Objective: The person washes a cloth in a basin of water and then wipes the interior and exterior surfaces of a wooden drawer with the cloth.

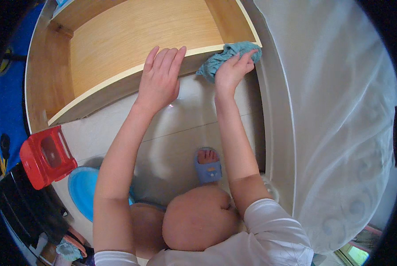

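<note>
A teal cloth (216, 63) is bunched under my right hand (232, 69), which presses it against the front panel's right corner on a wooden drawer (145, 30). Some of the cloth laps over the panel's pale top edge. My left hand (161, 77) rests flat on the same panel near its middle, fingers together and reaching over the top edge; it holds no separate object. The inside of the drawer shows a wood-grain bottom and side boards.
Left of me on the tiled floor (182, 133) are a red plastic container (45, 159) and a blue basin (83, 186). A black item (28, 199) lies at lower left. Sheer white fabric (335, 99) hangs along the right. My slippered foot (208, 164) is below the drawer.
</note>
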`<state>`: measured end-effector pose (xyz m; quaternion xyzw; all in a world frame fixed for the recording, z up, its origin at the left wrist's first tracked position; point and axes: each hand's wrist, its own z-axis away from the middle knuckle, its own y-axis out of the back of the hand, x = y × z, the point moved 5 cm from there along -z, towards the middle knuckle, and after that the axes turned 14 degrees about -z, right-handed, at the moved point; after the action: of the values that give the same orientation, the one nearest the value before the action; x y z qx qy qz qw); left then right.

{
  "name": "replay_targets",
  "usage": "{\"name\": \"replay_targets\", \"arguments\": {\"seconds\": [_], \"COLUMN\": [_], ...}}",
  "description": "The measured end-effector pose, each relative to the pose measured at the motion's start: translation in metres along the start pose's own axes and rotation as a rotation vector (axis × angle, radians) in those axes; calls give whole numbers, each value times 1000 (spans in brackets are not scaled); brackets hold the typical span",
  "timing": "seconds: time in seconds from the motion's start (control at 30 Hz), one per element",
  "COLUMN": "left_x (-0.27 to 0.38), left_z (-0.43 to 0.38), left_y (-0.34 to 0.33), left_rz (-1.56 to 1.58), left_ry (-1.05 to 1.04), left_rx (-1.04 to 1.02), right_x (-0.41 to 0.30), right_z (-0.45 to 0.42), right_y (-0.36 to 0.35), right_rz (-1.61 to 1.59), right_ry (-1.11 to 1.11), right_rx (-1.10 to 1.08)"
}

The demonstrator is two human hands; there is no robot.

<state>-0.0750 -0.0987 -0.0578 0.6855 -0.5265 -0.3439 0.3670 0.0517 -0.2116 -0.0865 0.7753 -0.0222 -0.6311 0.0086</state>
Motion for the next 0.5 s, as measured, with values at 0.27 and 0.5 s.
{"name": "replay_targets", "arguments": {"seconds": [0.27, 0.5], "left_x": [8, -2], "left_z": [-7, -2], "left_y": [19, 6], "left_rz": [24, 134], "left_ry": [-45, -32], "left_rx": [5, -42], "right_x": [-15, -4], "right_z": [28, 80], "right_y": [-10, -36], "right_rz": [38, -84], "right_ry": [110, 115], "right_rx": [-35, -250]}}
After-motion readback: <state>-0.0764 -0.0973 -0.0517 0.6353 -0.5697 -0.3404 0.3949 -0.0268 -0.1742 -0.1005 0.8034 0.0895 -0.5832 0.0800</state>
